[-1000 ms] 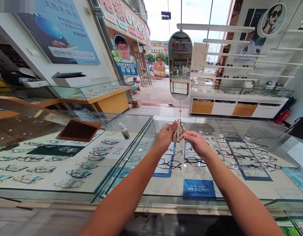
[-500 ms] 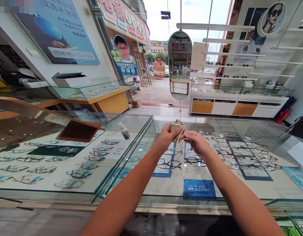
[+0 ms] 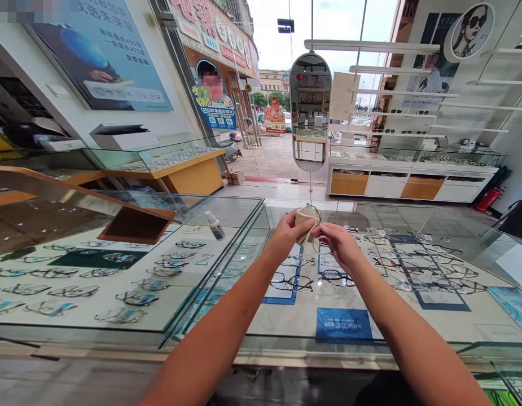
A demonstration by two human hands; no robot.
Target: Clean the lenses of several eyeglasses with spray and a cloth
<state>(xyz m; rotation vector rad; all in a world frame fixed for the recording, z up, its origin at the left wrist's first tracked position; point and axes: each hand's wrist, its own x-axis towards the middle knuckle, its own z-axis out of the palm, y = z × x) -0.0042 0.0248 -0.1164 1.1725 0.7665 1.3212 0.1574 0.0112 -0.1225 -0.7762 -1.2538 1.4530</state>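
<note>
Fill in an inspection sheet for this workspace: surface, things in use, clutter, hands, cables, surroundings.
Surface: transparent glass display counter, with dark-rimmed display frames beneath the hands.
Things in use: soft beige cloth folded against thin-rimmed round eyeglasses.
Clutter: white plastic spray bottle with printed label, left of the hands.
Hands: left hand pinches cloth; right hand grips eyeglasses, contact partly hidden.
Cables: nothing seen.
Surroundings: tall oval mirror ahead; red cylindrical fire extinguisher right.

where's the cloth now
In the head view, the beige cloth is right of centre below the oval mirror, held in the left hand beside the right hand.
</note>
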